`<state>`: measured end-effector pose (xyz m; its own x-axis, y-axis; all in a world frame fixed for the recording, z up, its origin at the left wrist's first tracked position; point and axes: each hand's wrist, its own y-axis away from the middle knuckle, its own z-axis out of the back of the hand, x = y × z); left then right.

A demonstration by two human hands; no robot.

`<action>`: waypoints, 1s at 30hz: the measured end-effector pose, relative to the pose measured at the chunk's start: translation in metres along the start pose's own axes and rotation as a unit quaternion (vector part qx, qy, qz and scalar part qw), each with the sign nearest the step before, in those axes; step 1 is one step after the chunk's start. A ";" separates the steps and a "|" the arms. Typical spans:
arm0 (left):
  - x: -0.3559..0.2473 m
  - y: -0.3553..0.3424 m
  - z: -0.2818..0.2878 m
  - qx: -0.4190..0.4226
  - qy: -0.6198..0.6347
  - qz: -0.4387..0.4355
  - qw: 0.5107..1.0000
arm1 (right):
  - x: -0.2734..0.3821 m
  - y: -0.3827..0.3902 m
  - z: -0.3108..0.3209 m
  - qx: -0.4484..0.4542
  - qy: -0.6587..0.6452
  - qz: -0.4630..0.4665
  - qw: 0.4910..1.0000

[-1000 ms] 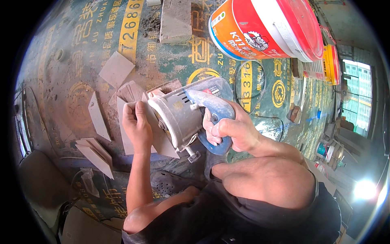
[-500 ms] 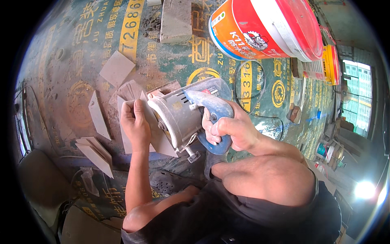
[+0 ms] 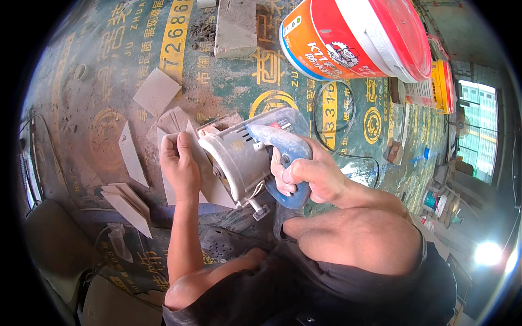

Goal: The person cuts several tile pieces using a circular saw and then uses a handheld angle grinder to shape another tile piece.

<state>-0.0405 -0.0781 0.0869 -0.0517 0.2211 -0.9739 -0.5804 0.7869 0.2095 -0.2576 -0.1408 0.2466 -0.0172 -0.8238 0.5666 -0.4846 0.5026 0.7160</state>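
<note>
My right hand (image 3: 310, 174) is wrapped round the blue handle of a handheld power saw (image 3: 244, 163), which has a grey metal body and a base plate. The saw rests over pale tile pieces (image 3: 217, 195), with its blade mostly hidden by the body. My left hand (image 3: 179, 163) grips a tile just left of the saw, fingers curled over it and thumb up. More cut tiles lie at the left: a square piece (image 3: 156, 92), a slanted piece (image 3: 132, 155) and a small stack (image 3: 125, 212).
A large red and orange bucket (image 3: 348, 38) and a yellow one (image 3: 440, 87) stand at the upper right. A grey block (image 3: 234, 30) lies at the top. A black cable (image 3: 375, 165) loops over the printed green floor covering (image 3: 60, 136). A bright window (image 3: 476, 130) is at the right.
My left hand has shifted very slightly up and to the left. The saw and my right hand have barely moved.
</note>
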 end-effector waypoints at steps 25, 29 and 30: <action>0.002 -0.007 0.002 -0.012 0.027 0.011 1.000 | -0.005 0.001 0.002 0.015 -0.030 -0.018 0.999; 0.003 -0.008 0.003 -0.007 0.023 0.020 0.999 | -0.006 0.001 0.003 0.012 -0.025 -0.024 0.999; 0.003 -0.008 0.001 -0.010 0.028 0.017 0.999 | -0.005 0.002 0.002 0.011 -0.021 -0.026 0.999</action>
<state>-0.0352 -0.0831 0.0828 -0.1166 0.2145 -0.9697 -0.5944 0.7671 0.2412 -0.2600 -0.1363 0.2441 -0.0285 -0.8592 0.5108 -0.5050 0.4534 0.7345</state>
